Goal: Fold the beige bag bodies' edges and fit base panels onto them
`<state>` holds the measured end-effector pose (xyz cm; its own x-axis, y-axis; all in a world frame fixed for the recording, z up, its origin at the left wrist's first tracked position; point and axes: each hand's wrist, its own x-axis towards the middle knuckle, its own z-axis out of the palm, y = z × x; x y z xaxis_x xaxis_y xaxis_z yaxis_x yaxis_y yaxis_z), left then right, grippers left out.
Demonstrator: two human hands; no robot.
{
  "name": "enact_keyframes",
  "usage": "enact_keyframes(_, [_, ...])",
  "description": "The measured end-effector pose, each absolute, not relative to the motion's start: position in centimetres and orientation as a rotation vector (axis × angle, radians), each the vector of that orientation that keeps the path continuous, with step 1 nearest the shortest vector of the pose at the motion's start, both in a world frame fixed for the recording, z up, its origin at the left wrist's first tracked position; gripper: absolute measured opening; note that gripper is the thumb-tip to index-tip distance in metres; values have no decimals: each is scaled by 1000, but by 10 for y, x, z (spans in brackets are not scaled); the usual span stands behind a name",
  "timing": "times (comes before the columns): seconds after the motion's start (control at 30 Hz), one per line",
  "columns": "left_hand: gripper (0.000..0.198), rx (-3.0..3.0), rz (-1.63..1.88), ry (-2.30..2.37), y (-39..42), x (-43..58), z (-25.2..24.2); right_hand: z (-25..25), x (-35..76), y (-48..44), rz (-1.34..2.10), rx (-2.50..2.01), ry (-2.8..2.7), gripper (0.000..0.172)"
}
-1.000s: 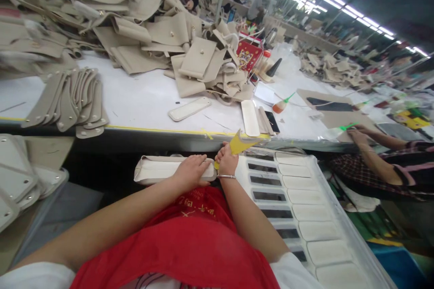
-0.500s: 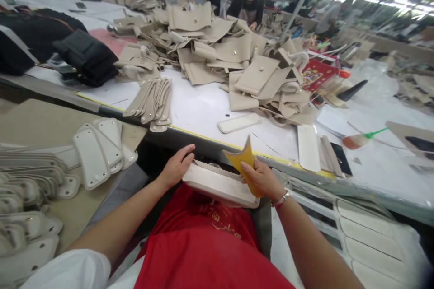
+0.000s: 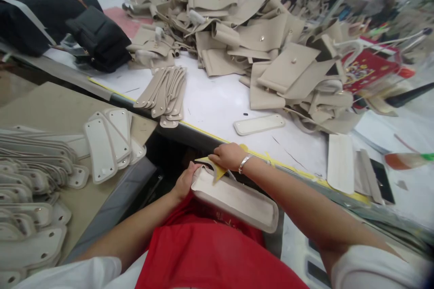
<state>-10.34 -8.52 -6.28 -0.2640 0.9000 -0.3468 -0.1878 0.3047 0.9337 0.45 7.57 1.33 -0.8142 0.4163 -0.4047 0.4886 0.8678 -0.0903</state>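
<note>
A cream bag body [image 3: 237,201] lies across my lap, its long flat side facing up and tilted down to the right. My left hand [image 3: 185,183] is closed around its left end, thumb at the top corner. My right hand [image 3: 228,157] grips a yellow curved-edged piece [image 3: 219,172], stiff-looking like card. That piece sits against the bag's upper left edge, near my left thumb. The fingertips of my right hand are partly hidden behind it. A red apron [image 3: 210,253] covers my lap below the bag.
Beige bag parts [image 3: 261,38] are heaped on the white table [image 3: 210,99]. Near its edge lie a stack of beige straps [image 3: 164,92] and a cream oblong panel [image 3: 259,124]. Rows of cream strips [image 3: 37,176] cover the left board. Black bags [image 3: 98,38] stand at the far left.
My right hand has moved left with the yellow piece, from the bag's right part to its left end. My left hand's fingers have closed on the bag. The view has shifted.
</note>
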Motion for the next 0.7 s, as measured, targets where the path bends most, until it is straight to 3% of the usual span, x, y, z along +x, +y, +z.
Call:
enact_keyframes(0.2, [73, 464, 1268, 1504, -86, -101, -74, -6, -16, 82, -211, 407, 2923, 55])
enact_keyframes(0.43, [92, 55, 1322, 1109, -75, -98, -65, -16, -35, 90, -298, -46, 3057, 58])
enact_keyframes(0.7, [88, 154, 1251, 1419, -85, -95, -77, -26, -38, 94, -363, -282, 3127, 53])
